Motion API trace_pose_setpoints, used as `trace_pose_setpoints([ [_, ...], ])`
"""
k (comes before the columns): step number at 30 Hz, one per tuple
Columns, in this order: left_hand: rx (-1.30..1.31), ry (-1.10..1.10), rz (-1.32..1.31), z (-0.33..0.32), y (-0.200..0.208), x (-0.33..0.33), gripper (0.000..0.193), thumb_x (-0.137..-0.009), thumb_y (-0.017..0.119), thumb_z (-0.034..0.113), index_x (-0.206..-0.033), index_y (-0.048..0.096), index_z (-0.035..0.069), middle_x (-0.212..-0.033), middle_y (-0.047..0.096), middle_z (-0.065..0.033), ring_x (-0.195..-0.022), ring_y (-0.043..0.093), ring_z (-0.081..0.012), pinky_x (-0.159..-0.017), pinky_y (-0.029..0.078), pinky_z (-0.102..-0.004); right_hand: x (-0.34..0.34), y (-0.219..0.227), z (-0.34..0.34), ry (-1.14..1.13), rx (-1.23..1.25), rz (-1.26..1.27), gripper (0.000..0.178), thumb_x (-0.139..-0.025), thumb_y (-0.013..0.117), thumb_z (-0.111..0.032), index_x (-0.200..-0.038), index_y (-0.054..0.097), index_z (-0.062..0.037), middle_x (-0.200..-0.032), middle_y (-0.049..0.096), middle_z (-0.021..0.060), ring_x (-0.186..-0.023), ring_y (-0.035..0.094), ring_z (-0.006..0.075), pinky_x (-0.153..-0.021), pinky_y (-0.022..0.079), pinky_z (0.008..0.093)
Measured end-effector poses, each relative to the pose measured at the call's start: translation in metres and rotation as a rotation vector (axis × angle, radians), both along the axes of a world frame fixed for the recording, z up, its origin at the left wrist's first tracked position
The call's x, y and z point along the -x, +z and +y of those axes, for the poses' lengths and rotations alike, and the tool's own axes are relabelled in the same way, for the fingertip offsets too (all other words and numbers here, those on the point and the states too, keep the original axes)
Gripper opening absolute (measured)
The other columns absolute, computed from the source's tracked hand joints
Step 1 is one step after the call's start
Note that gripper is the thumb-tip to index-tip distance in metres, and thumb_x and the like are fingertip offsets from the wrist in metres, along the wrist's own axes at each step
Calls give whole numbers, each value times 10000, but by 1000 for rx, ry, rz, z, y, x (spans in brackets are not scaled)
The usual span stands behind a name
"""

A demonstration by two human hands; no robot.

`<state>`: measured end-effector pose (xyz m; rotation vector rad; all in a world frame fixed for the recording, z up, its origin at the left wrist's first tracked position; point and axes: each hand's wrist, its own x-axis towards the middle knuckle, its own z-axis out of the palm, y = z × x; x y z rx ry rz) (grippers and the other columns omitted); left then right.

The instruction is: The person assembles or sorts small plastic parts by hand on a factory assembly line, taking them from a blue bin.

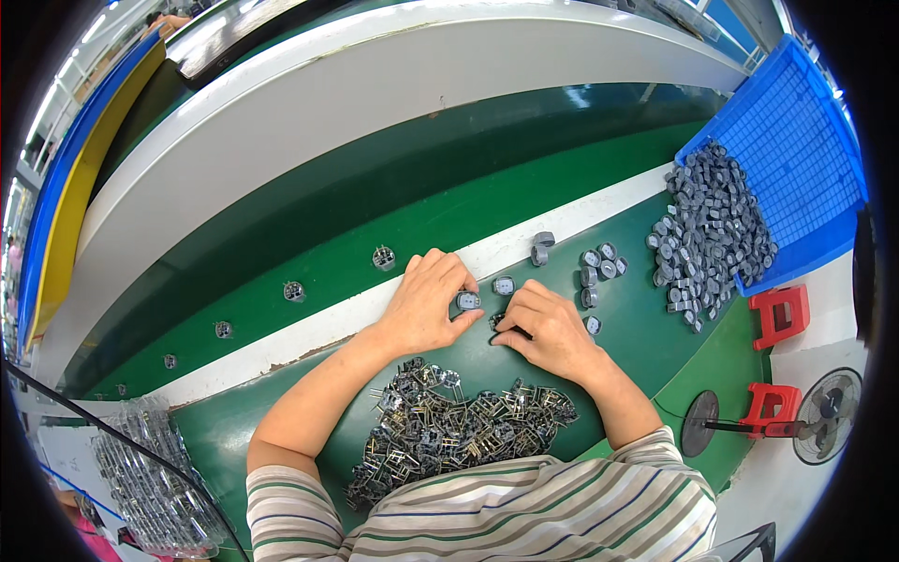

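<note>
My left hand (420, 302) pinches a small grey plastic housing (468, 301) between thumb and fingers, just over the green table. To its right, my right hand (551, 330) is closed on a small dark part with metal pins (496, 321), mostly hidden by the fingertips. Another grey housing lies between the hands on the table, and several more (589, 276) are scattered beyond my right hand. A heap of dark parts with brass-coloured pins (449, 426) is spread close to my body, below both hands.
Beyond a white rail (272, 353) runs a green belt (449, 225) carrying several spaced round parts (384, 258). At right, a tilted blue crate (787, 140) stands by a large pile of grey housings (707, 225). Stacked clear trays (154, 478), red stools (779, 316) and a fan (830, 412) flank the table.
</note>
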<state>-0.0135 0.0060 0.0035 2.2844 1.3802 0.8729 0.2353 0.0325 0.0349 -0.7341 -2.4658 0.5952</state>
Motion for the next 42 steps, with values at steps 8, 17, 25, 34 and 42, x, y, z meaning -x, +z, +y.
trace_pose_setpoints([
  [8,65,-49,-66,-2,5,-4,421,-769,930,310,-1054,685,120,-997,615,-45,-973,561,-264,-869,390,-419,2,-10,4,-98,4,45,175,-786,878,-74,-869,726,-54,-830,648,70,-829,660,277,-715,544,407],
  [17,-7,-103,-12,-6,-4,-5,457,-770,930,335,-1087,692,108,-1030,615,-55,-1025,574,-276,-879,388,-422,8,-7,1,-196,302,261,93,-870,824,-9,-899,736,-14,-852,686,83,-789,638,204,-706,520,347],
  [25,50,-82,0,-9,2,-9,400,-828,880,243,-1155,683,125,-1181,635,-62,-1095,585,-287,-927,400,-427,3,-11,9,-262,79,249,125,-830,826,2,-851,704,-17,-817,671,80,-765,630,247,-695,498,384],
  [34,65,-161,-228,-7,7,-9,504,-762,933,258,-1149,655,95,-1143,606,-94,-1096,607,-312,-965,440,-438,1,-14,12,-220,-11,233,127,-815,844,-31,-855,726,-57,-835,689,55,-817,628,258,-772,451,399],
  [42,63,-159,-58,-6,0,-6,428,-736,948,266,-1015,670,99,-1093,598,-80,-1084,589,-302,-948,444,-433,13,-14,2,-52,-148,62,173,-792,851,-68,-898,715,-75,-913,683,36,-896,627,243,-851,427,409],
])
